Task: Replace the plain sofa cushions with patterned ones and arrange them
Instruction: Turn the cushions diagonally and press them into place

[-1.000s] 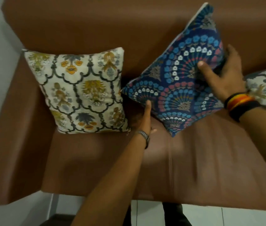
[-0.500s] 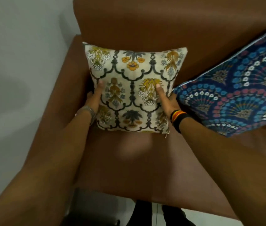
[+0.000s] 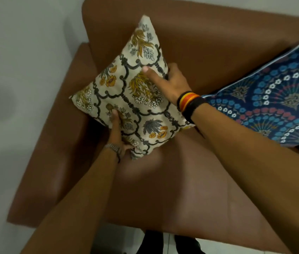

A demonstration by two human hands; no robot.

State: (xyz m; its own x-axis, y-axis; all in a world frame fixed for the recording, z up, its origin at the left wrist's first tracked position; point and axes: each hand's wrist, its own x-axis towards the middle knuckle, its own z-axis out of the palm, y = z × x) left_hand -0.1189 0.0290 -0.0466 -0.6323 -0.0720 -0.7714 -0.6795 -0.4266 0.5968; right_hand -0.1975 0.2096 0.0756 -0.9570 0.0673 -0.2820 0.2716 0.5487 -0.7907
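Gripping a cream square fabric cushion with a yellow and grey floral pattern (image 3: 135, 99), turned corner-up like a diamond against the backrest at the left end of a brown leather sofa (image 3: 190, 180): left hand (image 3: 116, 131) at its lower left edge, fingers hidden behind the fabric, thumb pressed on the front. Right hand (image 3: 172, 83) clamped on the upper right edge, thumb flat on the front, fingers curled behind. Leaning just right, apart: a dark blue fan-patterned cushion (image 3: 273, 99).

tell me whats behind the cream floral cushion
Behind the cream floral cushion shows the brown sofa backrest and armrest. The right hand wraps its edge; those fingers and the seat corner are covered.
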